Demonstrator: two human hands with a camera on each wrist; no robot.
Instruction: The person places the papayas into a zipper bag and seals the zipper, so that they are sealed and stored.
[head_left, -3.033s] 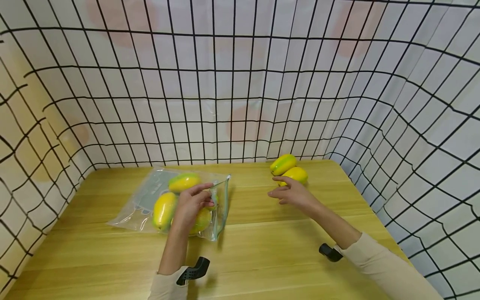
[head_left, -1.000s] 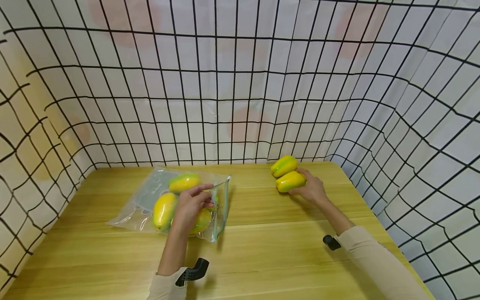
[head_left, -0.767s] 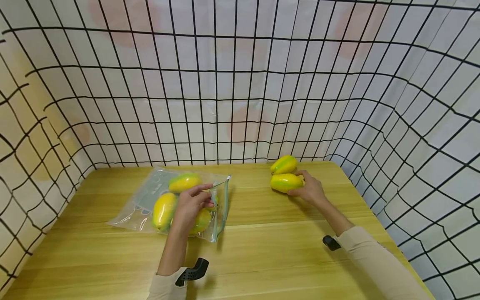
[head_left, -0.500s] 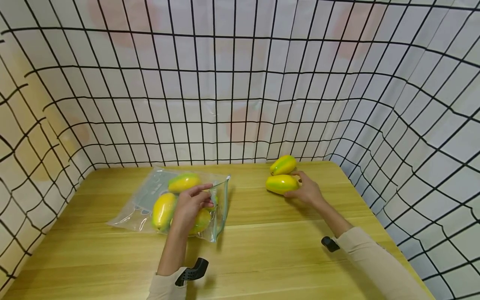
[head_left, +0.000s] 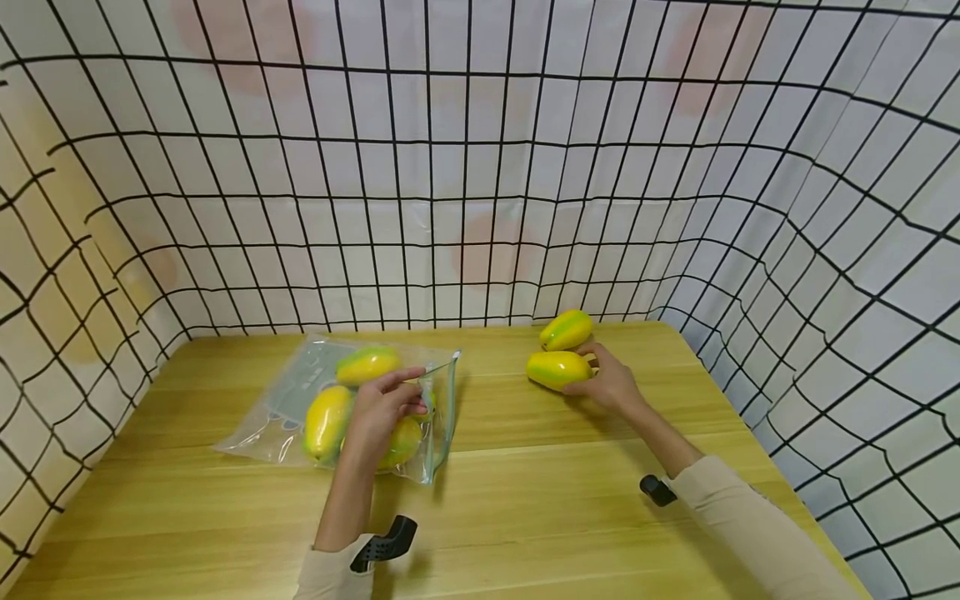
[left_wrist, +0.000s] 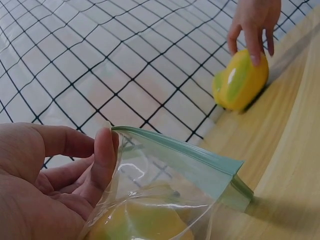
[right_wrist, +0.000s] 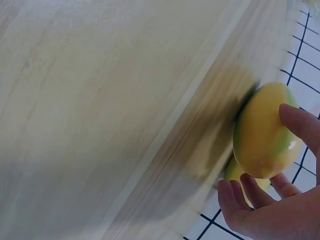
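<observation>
My left hand [head_left: 380,408] pinches the rim of a clear zip bag [left_wrist: 165,175] between thumb and finger, holding its green-edged mouth apart. Several yellow-green papayas lie inside; one papaya [head_left: 328,422] shows at the bag's left, another papaya [head_left: 369,364] behind the hand. At the back right of the table, my right hand [head_left: 613,385] grips a papaya [head_left: 558,370] by its right end, thumb on the near side and fingers behind. In the right wrist view, that papaya [right_wrist: 265,132] sits between thumb and fingers. Just behind it rests a loose papaya [head_left: 567,330].
The wooden table [head_left: 495,517] runs up to a white wall with a black grid [head_left: 480,167] at the back and both sides. A stretch of bare wood lies between the bag and the right hand. Black wrist cameras [head_left: 386,543] stick out from both sleeves.
My right hand has reached around to the nearer papaya's right end, gripped it, turned it level and brought it left, away from the other papaya. The left hand and bag stay put.
</observation>
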